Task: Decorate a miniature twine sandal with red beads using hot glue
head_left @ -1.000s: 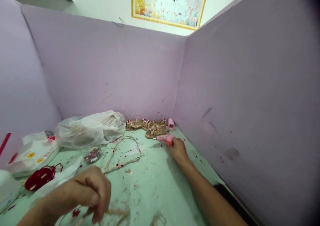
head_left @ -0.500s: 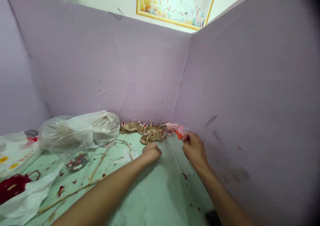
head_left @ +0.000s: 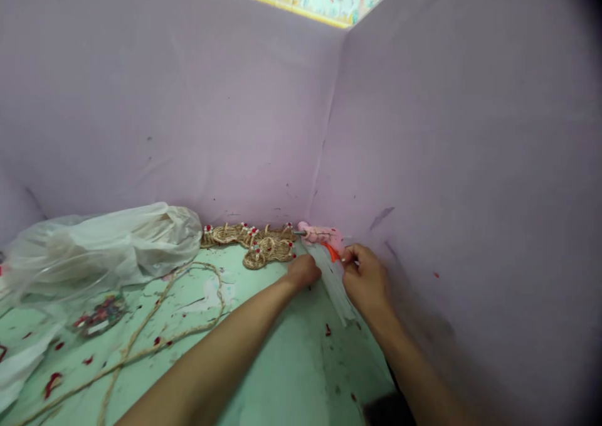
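A pink glue gun point(head_left: 320, 234) with an orange trigger sits at the far corner where the two purple walls meet. My right hand point(head_left: 365, 278) is closed, its fingertips pinched on the gun's handle just behind the trigger. A bundle of clear sticks point(head_left: 335, 283) slants down across the green tabletop between my hands. My left hand point(head_left: 305, 270) is curled in a fist against the upper end of that bundle; its fingers are hidden from view.
Woven jute pieces with red and white beads point(head_left: 258, 245) lie along the back wall. A crumpled clear plastic bag point(head_left: 108, 244) fills the left side. A jute cord point(head_left: 188, 310) loops over the green tabletop point(head_left: 282, 363). Purple partition walls point(head_left: 451, 162) close in the back and right.
My left hand left the jute at the front and reached to the far corner beside my right hand. The glue gun moved from the tabletop towards the corner. The view shifted closer.
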